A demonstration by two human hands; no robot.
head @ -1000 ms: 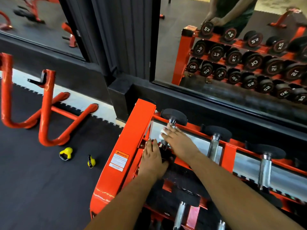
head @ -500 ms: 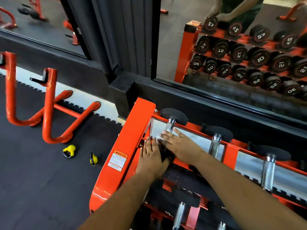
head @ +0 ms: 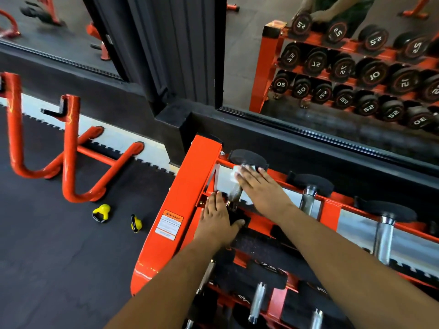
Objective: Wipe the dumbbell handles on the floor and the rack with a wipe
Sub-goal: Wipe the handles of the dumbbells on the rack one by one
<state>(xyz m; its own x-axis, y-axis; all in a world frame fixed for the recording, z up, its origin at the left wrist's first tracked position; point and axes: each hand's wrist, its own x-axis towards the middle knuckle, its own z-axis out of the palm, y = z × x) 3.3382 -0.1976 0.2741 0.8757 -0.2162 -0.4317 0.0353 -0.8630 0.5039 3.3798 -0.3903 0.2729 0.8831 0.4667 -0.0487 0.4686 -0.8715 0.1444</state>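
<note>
An orange dumbbell rack [head: 183, 198] stands against a mirrored wall, holding black-headed dumbbells with chrome handles. On the top tier, the leftmost dumbbell [head: 248, 156] lies under my hands. My right hand [head: 261, 189] lies flat with straight fingers over its handle, pressing a white wipe [head: 237, 173] against the far end of the handle. My left hand [head: 217, 220] rests on the near black head of that dumbbell, fingers extended. Two more chrome handles [head: 307, 199] sit to the right on the same tier.
Lower tiers hold more dumbbells [head: 257, 301]. Two small yellow kettlebells [head: 102, 212] sit on the black rubber floor left of the rack. An orange tubular frame [head: 69, 148] stands farther left. The mirror [head: 344, 67] reflects the rack and a person.
My right hand has slid the wipe along the handle away from me, toward the far head. My left hand stays on the near head.
</note>
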